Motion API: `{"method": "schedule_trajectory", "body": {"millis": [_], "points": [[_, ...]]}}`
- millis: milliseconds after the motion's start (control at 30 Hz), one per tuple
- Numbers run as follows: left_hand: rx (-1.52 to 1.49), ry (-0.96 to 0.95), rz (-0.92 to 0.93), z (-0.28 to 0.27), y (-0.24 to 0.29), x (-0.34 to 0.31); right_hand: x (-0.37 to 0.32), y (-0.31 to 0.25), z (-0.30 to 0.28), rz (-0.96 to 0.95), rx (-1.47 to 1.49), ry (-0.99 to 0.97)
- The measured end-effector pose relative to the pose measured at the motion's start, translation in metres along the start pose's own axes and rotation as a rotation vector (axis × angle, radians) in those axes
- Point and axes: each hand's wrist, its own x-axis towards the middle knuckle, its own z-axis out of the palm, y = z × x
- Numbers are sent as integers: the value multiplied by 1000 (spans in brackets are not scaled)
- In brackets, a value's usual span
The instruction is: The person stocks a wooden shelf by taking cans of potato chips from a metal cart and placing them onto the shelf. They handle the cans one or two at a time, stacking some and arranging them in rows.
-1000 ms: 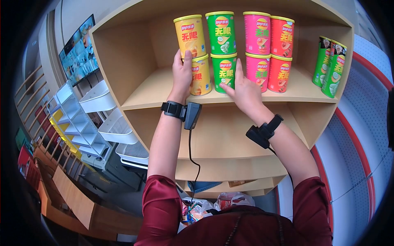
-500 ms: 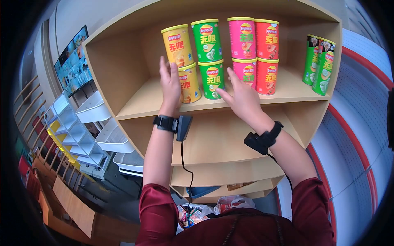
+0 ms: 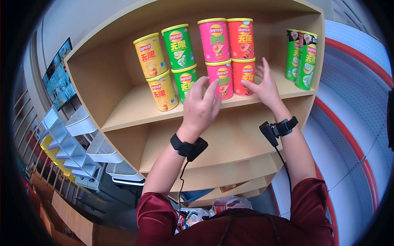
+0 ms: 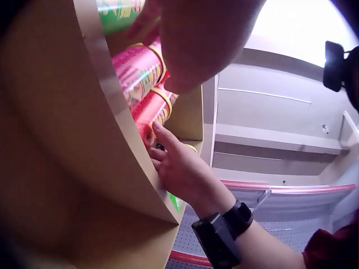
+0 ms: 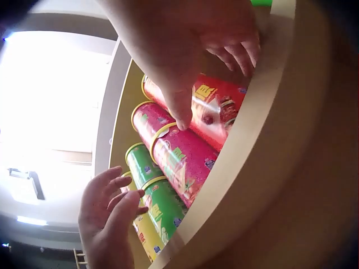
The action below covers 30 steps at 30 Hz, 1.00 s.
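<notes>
Several Lay's chip canisters stand on the shelf in two-high stacks: yellow [image 3: 150, 56], green [image 3: 177, 46], pink [image 3: 214, 43] and red [image 3: 241, 40]. My left hand [image 3: 200, 107] is raised before the lower green canister [image 3: 184, 78] and the lower pink canister [image 3: 224, 81], its fingers loosely bent and holding nothing. To the right of the lower red canister [image 3: 243, 76], my right hand [image 3: 267, 88] has its fingers spread, the thumb close to that canister's front. In the right wrist view, the right thumb overlaps the red and pink canisters, and the left hand [image 5: 109, 221] hovers beside the green ones.
Two taller green canisters [image 3: 305, 61] stand at the shelf's right end. Below is a lower wooden shelf [image 3: 221, 139]. White pegboard shelving [image 3: 349, 82] with red edges is on the right; white baskets [image 3: 102, 143] and a wall screen [image 3: 57, 76] are on the left.
My left hand has come off the yellow stack and moved right, in front of the green and pink stacks. My right hand has shifted from the green stack to beside the red one.
</notes>
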Motion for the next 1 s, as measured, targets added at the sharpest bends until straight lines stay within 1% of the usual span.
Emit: {"method": "schedule_trajectory", "body": {"millis": [33, 67, 100, 133, 200, 233, 300, 333, 400, 533, 600, 633, 700, 1000], "points": [[-10, 43, -77, 8, 9, 3, 1, 4, -1, -1, -3, 3], [-18, 87, -154, 15, 14, 6, 3, 7, -2, 50, 80, -71], [27, 68, -170, 20, 15, 8, 4, 10, -2, 100, 166, -146], [30, 71, -170, 24, 18, 11, 6, 13, -3, 97, 166, -146], [81, 49, -294, 30, 25, 17, 7, 17, -4, 106, 225, -225], [85, 51, -296, 33, 28, 19, 7, 17, -4, 103, 226, -229], [134, -21, -411, 38, 34, 20, 7, 16, -4, 93, 207, -253], [136, -21, -413, 41, 35, 20, 6, 18, -3, 92, 208, -256], [186, -38, -455, 46, 36, 20, 6, 22, -2, 24, 223, -237], [211, -35, -456, 49, 33, 21, 5, 11, -5, 45, 224, -263], [206, -12, -432, 51, 32, 19, 6, 9, -8, 48, 234, -363], [208, -14, -433, 49, 32, 20, 5, 11, -6, 49, 236, -366], [212, -32, -467, 45, 34, 21, 5, 14, -1, -70, 218, -271], [240, -14, -474, 43, 31, 16, 4, 16, 4, -87, 217, -286]]}}
